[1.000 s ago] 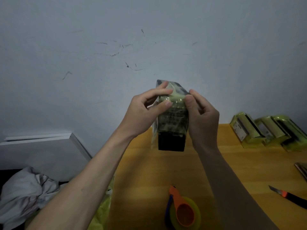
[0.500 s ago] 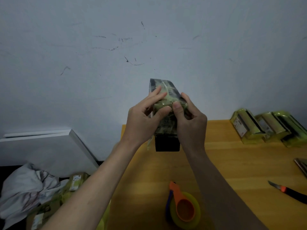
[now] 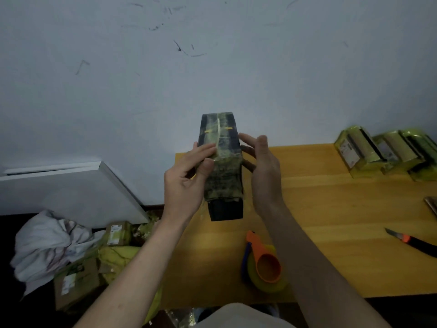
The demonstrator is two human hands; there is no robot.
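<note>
I hold a dark oblong box [image 3: 223, 178], wrapped in yellowish clear film, upright above the left part of the wooden table [image 3: 331, 209]. Its lower end is bare and black, and its taped top end faces me. My left hand [image 3: 183, 185] grips its left side, with index finger and thumb pressed on the film on the front face. My right hand [image 3: 266, 176] holds the right side, its fingers reaching behind the box and its thumb raised.
A tape roll in an orange dispenser [image 3: 264, 266] lies on the table below the box. A utility knife [image 3: 411, 241] lies at the right. Three film-wrapped boxes [image 3: 387, 152] stand at the back right. Left of the table are a leaning white board [image 3: 71, 188], a white cloth [image 3: 47, 242] and cardboard boxes [image 3: 115, 234].
My right hand has slid off the front of the box to its right side. The box has tipped so that its taped top end faces me. My left fingers stay on the film.
</note>
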